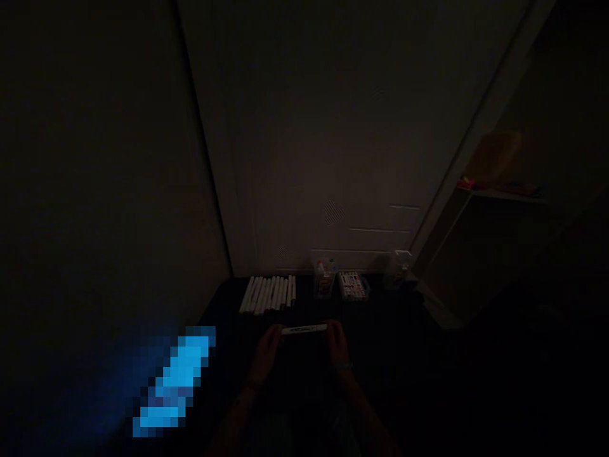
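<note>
The scene is very dark. A white marker pen point(304, 329) lies level between my two hands over a dark table point(394, 330). My left hand point(268, 351) pinches its left end. My right hand point(339, 344) grips its right end. Behind the hands, a row of several white marker pens point(269, 294) lies side by side on the table.
A small clear container with little bottles point(324, 278) and a paint palette box point(353, 285) stand at the back of the table, against a pale door. A glowing blue pixelated patch point(174, 381) sits at lower left. A shelf with dim objects point(495, 184) is at right.
</note>
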Demonstrator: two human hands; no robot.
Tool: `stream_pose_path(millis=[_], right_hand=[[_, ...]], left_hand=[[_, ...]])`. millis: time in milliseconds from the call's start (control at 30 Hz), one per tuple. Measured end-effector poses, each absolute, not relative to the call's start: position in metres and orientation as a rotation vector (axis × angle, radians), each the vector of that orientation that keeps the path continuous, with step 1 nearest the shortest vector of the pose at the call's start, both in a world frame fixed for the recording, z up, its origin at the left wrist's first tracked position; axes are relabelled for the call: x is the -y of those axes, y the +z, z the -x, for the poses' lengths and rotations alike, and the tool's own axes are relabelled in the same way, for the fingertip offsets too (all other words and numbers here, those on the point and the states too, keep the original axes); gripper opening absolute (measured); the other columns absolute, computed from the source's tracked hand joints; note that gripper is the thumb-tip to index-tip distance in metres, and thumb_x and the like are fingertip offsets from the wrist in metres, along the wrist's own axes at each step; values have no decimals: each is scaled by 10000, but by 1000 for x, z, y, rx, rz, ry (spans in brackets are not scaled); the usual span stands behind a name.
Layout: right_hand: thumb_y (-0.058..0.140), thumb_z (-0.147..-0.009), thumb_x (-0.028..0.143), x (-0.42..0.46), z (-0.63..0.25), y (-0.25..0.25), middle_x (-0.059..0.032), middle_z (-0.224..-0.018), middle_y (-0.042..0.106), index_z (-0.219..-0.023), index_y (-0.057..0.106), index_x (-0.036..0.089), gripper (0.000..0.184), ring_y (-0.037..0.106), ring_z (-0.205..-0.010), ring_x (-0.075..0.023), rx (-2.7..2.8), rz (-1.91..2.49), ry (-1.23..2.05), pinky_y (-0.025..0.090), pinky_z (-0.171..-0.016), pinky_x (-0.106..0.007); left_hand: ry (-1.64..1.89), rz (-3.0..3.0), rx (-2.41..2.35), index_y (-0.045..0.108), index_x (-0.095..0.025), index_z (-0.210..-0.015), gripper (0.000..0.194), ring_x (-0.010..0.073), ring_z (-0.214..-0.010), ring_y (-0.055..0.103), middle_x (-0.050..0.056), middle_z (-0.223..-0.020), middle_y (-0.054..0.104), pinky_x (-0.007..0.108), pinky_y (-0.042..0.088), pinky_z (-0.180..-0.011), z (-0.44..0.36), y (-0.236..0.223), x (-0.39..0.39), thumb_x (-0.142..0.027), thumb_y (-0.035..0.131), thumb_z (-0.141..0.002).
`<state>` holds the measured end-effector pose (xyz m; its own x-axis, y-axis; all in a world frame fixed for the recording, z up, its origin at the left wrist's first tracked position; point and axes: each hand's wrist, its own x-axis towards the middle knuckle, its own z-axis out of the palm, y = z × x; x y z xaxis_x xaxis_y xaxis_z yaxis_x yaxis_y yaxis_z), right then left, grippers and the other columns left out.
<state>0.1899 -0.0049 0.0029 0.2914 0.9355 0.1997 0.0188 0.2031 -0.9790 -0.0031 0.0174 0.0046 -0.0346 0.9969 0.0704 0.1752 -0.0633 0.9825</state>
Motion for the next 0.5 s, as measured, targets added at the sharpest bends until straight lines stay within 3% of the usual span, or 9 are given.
stream_pose_path(millis=[267,500], right_hand=[[394,-812,434,8,-188,0,-16,-777,571,-912,543,174,316,508,-668,-115,1117,1233,788,403,-610,-212],[393,-815,424,8,-190,-2,-29,-860,590,-949,531,178,312,534,-780,-141,1149,1269,737,405,-715,-239]], left_hand=[[1261,-1136,-1341,558,-146,-1013,540,181,-948,539,71,-1021,608,288,395,-838,4,10,-6,-562,491,-675],[1251,-1214,-1300,593,-142,-942,508,183,-895,542,52,-926,627,282,399,-816,1,21,-1,-562,459,-690]])
